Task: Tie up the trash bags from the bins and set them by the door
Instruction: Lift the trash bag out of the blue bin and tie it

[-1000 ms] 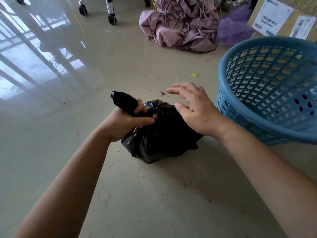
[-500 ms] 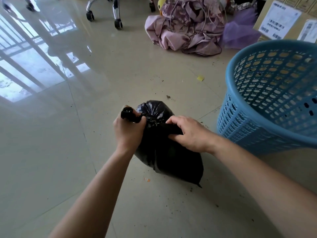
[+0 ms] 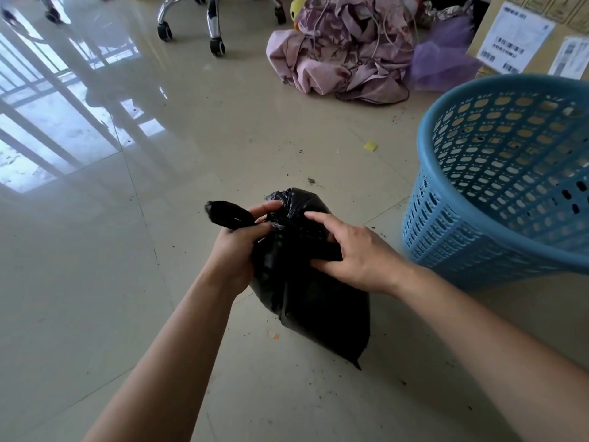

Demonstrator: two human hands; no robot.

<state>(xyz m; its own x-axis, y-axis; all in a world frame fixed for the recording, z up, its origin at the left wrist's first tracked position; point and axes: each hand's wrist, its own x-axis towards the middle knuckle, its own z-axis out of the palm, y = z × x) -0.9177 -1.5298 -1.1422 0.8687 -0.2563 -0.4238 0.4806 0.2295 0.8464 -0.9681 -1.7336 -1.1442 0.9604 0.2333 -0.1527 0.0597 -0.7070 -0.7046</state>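
Note:
A full black trash bag point(image 3: 314, 298) stands on the tiled floor in the middle of the view. My left hand point(image 3: 237, 247) grips its twisted neck, and the black tail end point(image 3: 224, 213) sticks out to the left above my fist. My right hand point(image 3: 350, 250) holds the other side of the neck, thumb under a black strip and index finger stretched across the bag's top. A blue perforated plastic bin point(image 3: 497, 186) stands to the right, tilted in view, with no bag inside it.
A heap of pink and purple cloth point(image 3: 344, 55) lies at the back. Office chair casters point(image 3: 216, 47) stand at the back left. Cardboard boxes with labels point(image 3: 516, 39) sit behind the bin. Crumbs and a yellow scrap point(image 3: 370, 145) dot the floor.
My right hand came down from hovering open above the bag and took hold of its neck. The bag was pulled upright and my left hand kept its grip on the tail.

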